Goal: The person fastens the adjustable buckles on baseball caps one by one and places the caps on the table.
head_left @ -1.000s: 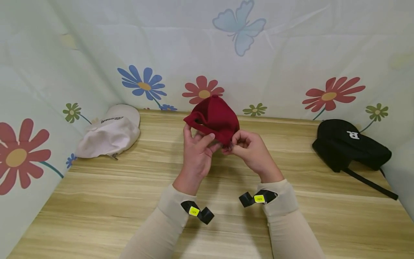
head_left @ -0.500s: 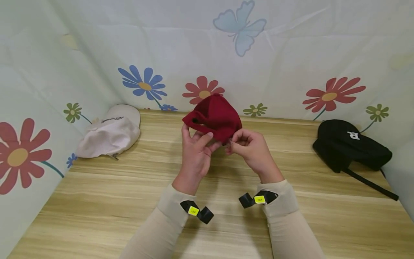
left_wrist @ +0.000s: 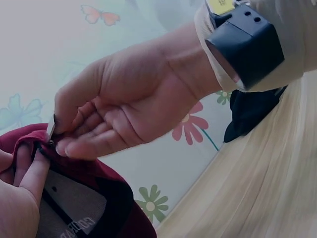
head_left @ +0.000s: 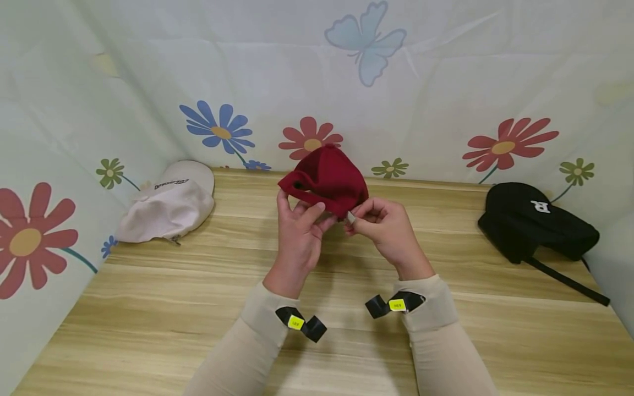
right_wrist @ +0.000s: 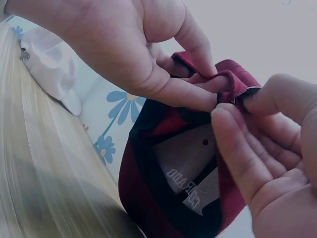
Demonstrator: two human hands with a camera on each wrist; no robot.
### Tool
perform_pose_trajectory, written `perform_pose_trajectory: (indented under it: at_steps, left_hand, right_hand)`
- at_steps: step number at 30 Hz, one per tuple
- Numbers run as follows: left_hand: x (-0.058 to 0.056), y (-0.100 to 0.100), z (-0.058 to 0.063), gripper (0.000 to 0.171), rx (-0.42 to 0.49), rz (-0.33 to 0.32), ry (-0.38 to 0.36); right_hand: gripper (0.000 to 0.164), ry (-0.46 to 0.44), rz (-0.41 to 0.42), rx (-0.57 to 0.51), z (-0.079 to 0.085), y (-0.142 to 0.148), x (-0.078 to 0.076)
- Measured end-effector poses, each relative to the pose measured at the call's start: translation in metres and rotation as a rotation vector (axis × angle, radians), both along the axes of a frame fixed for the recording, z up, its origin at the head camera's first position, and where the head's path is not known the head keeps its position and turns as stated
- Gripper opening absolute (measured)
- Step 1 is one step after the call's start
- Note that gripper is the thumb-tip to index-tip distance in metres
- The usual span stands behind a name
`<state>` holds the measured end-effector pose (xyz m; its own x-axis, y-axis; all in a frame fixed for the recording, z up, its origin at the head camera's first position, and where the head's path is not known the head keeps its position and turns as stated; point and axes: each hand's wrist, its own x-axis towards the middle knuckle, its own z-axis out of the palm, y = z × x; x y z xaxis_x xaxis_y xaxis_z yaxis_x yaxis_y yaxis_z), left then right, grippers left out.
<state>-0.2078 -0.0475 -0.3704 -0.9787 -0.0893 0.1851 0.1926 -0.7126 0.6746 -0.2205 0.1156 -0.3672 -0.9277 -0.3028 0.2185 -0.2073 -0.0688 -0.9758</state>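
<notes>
A dark red baseball cap (head_left: 342, 179) is held up over the table, its inside showing in both wrist views with pale reversed lettering. My left hand (head_left: 301, 236) grips its rim beside the back opening, fingers tucked inside the band and thumb outside. My right hand (head_left: 388, 231) pinches a small silver metal clasp (head_left: 350, 218) at the cap's back strap, between thumb and index finger. In the left wrist view the clasp (left_wrist: 51, 128) appears as a thin edge at the right thumb tip. Fingers partly hide the strap in the right wrist view.
A pale cap (head_left: 173, 201) with dark lettering lies on the wooden table (head_left: 148, 319) at the far left. On the right sits a black cap (head_left: 520, 220) with a white letter R, its long strap trailing forward. A flowered curtain (head_left: 436, 110) rises behind the table.
The silver clasp has come into plain view at my right fingertips. The red cap has shifted very slightly, and both hands stay nearly in place.
</notes>
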Motion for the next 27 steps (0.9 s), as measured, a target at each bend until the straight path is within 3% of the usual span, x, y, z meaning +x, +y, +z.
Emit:
perform_pose_trajectory:
  at_steps: [7,18,23,27]
  left_hand:
    - [0.0004,-0.0003,0.0021,0.061,0.061,-0.001,-0.008]
    - [0.0009,-0.0001,0.0015,0.063,0.048,0.007,-0.005]
    - [-0.0002,0.0013,0.0001,0.063,0.067,0.005,0.007]
    - [-0.0004,0.0026,-0.0012,0.064,0.056,0.004,0.012]
  right_hand:
    - [0.015,-0.009,0.068,0.043,-0.0020,-0.0007,-0.0012]
    - [0.015,-0.003,-0.001,0.035,0.0006,-0.0019,0.0013]
    - [0.008,-0.008,-0.010,-0.032,0.0006,-0.0018,0.0023]
    - [0.013,-0.004,-0.019,-0.079,0.0002,-0.0021,0.0029]
